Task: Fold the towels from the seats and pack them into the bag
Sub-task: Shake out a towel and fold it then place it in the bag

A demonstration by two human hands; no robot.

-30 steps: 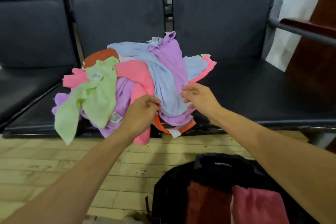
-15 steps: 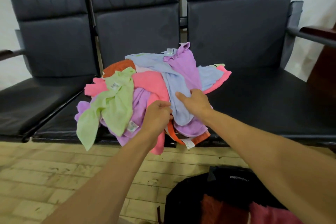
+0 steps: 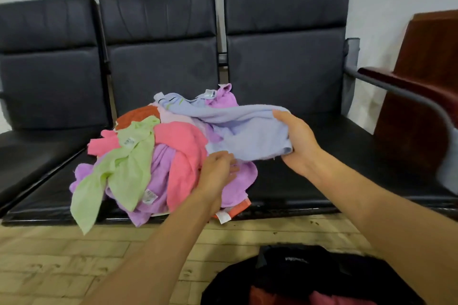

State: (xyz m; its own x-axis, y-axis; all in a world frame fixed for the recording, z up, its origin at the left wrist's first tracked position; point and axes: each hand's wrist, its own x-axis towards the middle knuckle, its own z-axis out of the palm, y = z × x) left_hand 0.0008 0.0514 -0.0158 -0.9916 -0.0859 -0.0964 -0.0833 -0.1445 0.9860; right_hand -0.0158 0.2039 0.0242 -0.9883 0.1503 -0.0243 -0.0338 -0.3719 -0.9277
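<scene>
A heap of towels (image 3: 158, 156) in pink, green, purple, orange and light blue lies on the middle black seat (image 3: 285, 186). My right hand (image 3: 296, 141) grips the edge of the light blue towel (image 3: 247, 134), which is drawn out to the right above the seat. My left hand (image 3: 218, 173) pinches the near corner of the same towel, over a purple towel (image 3: 244, 176). The black bag (image 3: 309, 272) stands open on the floor at the lower right, with red and pink cloth inside.
Three black padded seats stand in a row against a pale wall. A grey metal armrest (image 3: 406, 96) and a dark wooden piece of furniture (image 3: 426, 82) are at the right. The floor (image 3: 74, 260) is pale wooden boards.
My right hand has pulled the light blue towel out of the heap to the right. My left hand has shifted to the towel's near corner. The camera has tilted up.
</scene>
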